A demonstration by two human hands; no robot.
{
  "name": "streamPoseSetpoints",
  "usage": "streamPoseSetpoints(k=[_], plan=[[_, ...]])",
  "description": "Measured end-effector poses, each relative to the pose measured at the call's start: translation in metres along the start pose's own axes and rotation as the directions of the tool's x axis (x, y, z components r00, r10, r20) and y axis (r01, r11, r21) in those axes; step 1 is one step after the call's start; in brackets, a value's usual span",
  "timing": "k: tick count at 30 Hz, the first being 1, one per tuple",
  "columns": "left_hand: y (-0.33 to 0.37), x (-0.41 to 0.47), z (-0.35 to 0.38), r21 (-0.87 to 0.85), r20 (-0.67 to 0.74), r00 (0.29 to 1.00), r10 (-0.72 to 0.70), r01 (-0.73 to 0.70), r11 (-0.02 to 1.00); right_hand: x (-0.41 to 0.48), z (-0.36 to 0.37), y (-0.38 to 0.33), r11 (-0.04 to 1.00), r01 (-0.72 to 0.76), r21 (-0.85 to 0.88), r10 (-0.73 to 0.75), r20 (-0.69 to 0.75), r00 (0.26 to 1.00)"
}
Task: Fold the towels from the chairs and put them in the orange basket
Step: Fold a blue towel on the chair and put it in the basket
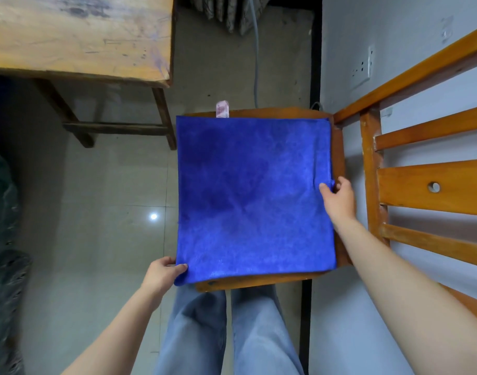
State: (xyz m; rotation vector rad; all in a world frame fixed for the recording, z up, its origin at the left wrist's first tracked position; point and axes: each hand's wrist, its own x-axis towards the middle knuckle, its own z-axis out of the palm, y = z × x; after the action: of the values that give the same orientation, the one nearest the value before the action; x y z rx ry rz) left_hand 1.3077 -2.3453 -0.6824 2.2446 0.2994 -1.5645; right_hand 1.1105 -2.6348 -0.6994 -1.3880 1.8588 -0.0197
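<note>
Towel [254,197], blue and spread flat, covers nearly the whole wooden seat of the chair [338,147] in front of your knees, with a small pink label [222,109] poking out at its far edge. Your left hand [164,274] pinches the near left corner, thumb on top and fingers curled under where the cloth droops off the seat. Your right hand [338,197] pinches a small pucker of cloth along the right edge, beside the chair's slatted back. Judging by the nap and the limp corner, you are handling something light, soft and floppy that will sag wherever it is not held, so corners and edges look like the best holds for carrying one side neatly over the other. A bare wooden desk [77,36] stands to the far left. You cannot see the orange basket anywhere in this view, nor any other towel or chair; the dark shape at the left border is cut off and hard to make out.
</note>
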Motion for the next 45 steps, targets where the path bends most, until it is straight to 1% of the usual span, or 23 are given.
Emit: streamPoseSetpoints(k=[2,4,7,9,12,13,15,16,18,20,22,24,26,27,29,30,32,34,35,37,39,42,45], plan=[[-0.001,0.003,-0.002,0.030,-0.006,1.000,0.005,-0.005,1.000,0.019,0.003,-0.019,0.995,-0.038,0.097,0.040,-0.017,0.999],[-0.002,0.004,-0.003,0.038,-0.014,1.000,0.011,-0.010,0.999,0.033,0.006,-0.034,0.990,-0.052,0.128,0.055,-0.027,0.998],[-0.003,0.005,-0.002,0.015,-0.029,1.000,0.000,0.001,1.000,0.046,0.012,-0.044,0.995,-0.068,0.067,0.068,0.004,0.998],[-0.006,0.006,-0.001,-0.023,-0.048,0.999,-0.001,0.000,1.000,0.051,0.014,-0.047,0.999,-0.046,0.017,0.046,0.004,0.999],[-0.007,0.007,0.000,-0.082,-0.073,0.997,0.009,-0.015,0.996,0.050,0.008,-0.051,0.997,0.082,0.002,-0.081,-0.117,0.990],[-0.008,0.007,-0.001,-0.090,-0.077,0.997,0.014,-0.021,0.996,0.045,0.006,-0.051,0.995,0.102,0.003,-0.101,-0.157,0.982],[-0.010,0.005,-0.002,-0.100,-0.084,0.996,0.015,-0.024,0.995,0.029,0.002,-0.043,0.997,0.073,-0.008,-0.073,-0.184,0.980],[-0.011,0.004,-0.003,-0.111,-0.084,0.996,0.011,-0.021,0.994,0.019,0.001,-0.034,0.999,0.040,-0.023,-0.044,-0.171,0.984],[-0.015,0.003,-0.004,-0.156,-0.059,0.998,-0.005,-0.005,0.988,-0.007,0.000,-0.007,0.999,0.008,-0.054,-0.014,-0.100,0.995],[-0.016,0.000,-0.005,-0.235,0.003,1.000,-0.026,0.026,0.972,-0.039,0.002,0.025,0.996,0.015,-0.082,-0.018,-0.036,0.999],[-0.018,-0.003,-0.005,-0.321,0.067,0.997,-0.037,0.056,0.945,-0.068,0.003,0.055,0.994,-0.031,-0.104,0.031,-0.004,1.000],[-0.021,-0.005,-0.006,-0.328,0.092,0.995,-0.027,0.056,0.943,-0.087,0.005,0.078,0.984,-0.088,-0.153,0.092,0.020,0.996],[-0.024,-0.006,-0.008,-0.335,0.082,0.996,-0.022,0.049,0.941,-0.094,0.005,0.092,0.972,-0.157,-0.176,0.166,0.036,0.986],[-0.026,-0.007,-0.009,-0.359,0.071,0.997,-0.026,0.050,0.932,-0.094,0.005,0.095,0.967,-0.217,-0.135,0.225,0.041,0.974],[-0.027,-0.009,-0.011,-0.410,0.046,0.998,-0.030,0.047,0.911,-0.094,0.003,0.094,0.947,-0.321,0.024,0.318,0.080,0.945],[-0.025,-0.012,-0.013,-0.438,0.029,0.999,-0.029,0.039,0.898,-0.095,-0.001,0.089,0.932,-0.351,0.090,0.343,0.095,0.935],[-0.016,-0.022,-0.018,-0.494,-0.028,1.000,-0.005,-0.010,0.869,-0.092,-0.017,0.075,0.901,-0.377,0.214,0.374,0.057,0.926],[0.002,-0.036,-0.027,-0.497,-0.133,0.988,0.082,-0.138,0.856,-0.090,-0.038,0.056,0.859,-0.339,0.383,0.381,-0.038,0.924],[0.012,-0.043,-0.032,-0.476,-0.182,0.973,0.145,-0.216,0.852,-0.090,-0.049,0.046,0.840,-0.308,0.446,0.371,-0.059,0.927],[0.031,-0.058,-0.042,-0.439,-0.237,0.941,0.243,-0.327,0.837,-0.096,-0.067,0.028,0.791,-0.308,0.528,0.380,-0.030,0.924],[0.038,-0.066,-0.048,-0.438,-0.226,0.944,0.242,-0.320,0.840,-0.104,-0.075,0.024,0.790,-0.344,0.507,0.402,-0.004,0.916],[0.039,-0.070,-0.051,-0.436,-0.176,0.969,0.176,-0.237,0.868,-0.113,-0.081,0.024,0.852,-0.312,0.419,0.375,-0.074,0.924],[0.030,-0.069,-0.055,-0.396,-0.087,0.991,0.106,-0.132,0.909,-0.121,-0.087,0.025,0.921,-0.306,0.240,0.334,-0.083,0.939]])
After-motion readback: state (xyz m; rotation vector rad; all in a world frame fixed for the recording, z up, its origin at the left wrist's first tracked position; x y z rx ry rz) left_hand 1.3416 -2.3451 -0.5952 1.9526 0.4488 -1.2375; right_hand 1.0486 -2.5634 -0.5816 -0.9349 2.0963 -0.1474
